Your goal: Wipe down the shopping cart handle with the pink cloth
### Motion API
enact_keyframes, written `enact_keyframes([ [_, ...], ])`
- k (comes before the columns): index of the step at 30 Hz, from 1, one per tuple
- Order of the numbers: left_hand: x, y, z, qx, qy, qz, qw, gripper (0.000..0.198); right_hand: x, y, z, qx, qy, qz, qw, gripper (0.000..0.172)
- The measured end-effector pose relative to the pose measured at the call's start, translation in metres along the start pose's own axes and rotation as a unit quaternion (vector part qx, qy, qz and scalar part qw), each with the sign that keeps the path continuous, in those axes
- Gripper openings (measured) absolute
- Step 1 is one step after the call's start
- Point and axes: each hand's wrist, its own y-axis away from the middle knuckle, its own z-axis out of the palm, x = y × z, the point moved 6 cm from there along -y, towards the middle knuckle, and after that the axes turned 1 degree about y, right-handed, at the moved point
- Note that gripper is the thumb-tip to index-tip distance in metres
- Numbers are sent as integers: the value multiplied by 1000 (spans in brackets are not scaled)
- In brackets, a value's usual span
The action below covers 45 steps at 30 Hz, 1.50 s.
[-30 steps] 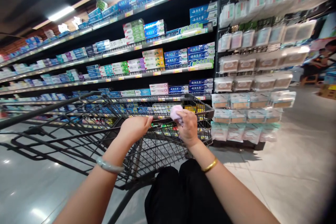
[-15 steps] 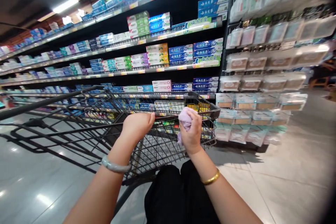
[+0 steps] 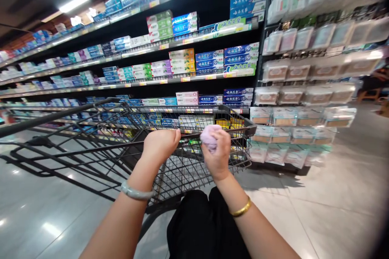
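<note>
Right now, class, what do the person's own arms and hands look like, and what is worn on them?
Neither the left hand nor the right hand wears a glove, and no sleeves show. A smooth, pale grey-green bangle rings the left forearm; a shiny gold-coloured bangle rings the right forearm.

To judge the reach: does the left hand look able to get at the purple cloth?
Probably yes: the left hand is near the purple cloth and the gap looks free, though the right hand grips it.
</note>
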Motion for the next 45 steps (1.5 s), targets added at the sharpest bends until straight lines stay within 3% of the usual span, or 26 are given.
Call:
enact_keyframes([
  [3, 2, 1, -1, 2, -2, 4, 1000, 68, -29, 9, 23, -118, -9, -103, 988, 41],
  [5, 3, 1, -1, 3, -4, 8, 1000, 67, -35, 11, 27, -170, -34, -143, 974, 43],
  [7, 4, 1, -1, 4, -4, 5, 1000, 67, -23, 2, 18, -145, -42, -125, 981, 41],
  [10, 3, 0, -2, 2, -3, -2, 1000, 68, 7, -15, -6, -5, -10, -31, 999, 35],
  [12, 4, 1, -3, 0, -3, 1, 1000, 67, 9, -18, -8, 25, -6, -9, 1000, 35],
  [16, 5, 3, -3, -3, -6, 19, 1000, 65, -31, 1, 22, -146, -73, -127, 978, 41],
  [18, 5, 3, -3, -2, -6, 23, 1000, 64, -42, 9, 27, -187, -88, -156, 966, 42],
  [24, 4, 1, -1, 11, 6, -10, 1000, 75, -12, -10, 1, -49, -28, -46, 997, 37],
  [27, 4, 2, -1, 19, 12, -11, 1000, 78, -24, -10, 12, -101, -26, -88, 991, 40],
  [31, 5, 4, -1, 22, 14, -2, 1000, 77, -44, -1, 28, -191, -67, -192, 960, 37],
  [33, 5, 4, -1, 22, 15, 0, 1000, 76, -37, -7, 24, -167, -73, -190, 965, 38],
  [37, 5, 3, -2, 23, 17, -10, 1000, 77, -15, -21, 6, -62, -67, -88, 992, 40],
  [39, 5, 2, -2, 22, 18, -9, 1000, 76, -24, -15, 8, -91, -71, -106, 988, 41],
  [42, 7, 3, -2, 21, 17, -1, 1000, 74, -48, 5, 19, -190, -78, -201, 958, 35],
  [45, 7, 3, -3, 25, 17, -2, 1000, 75, -43, 4, 16, -165, -75, -185, 966, 35],
])
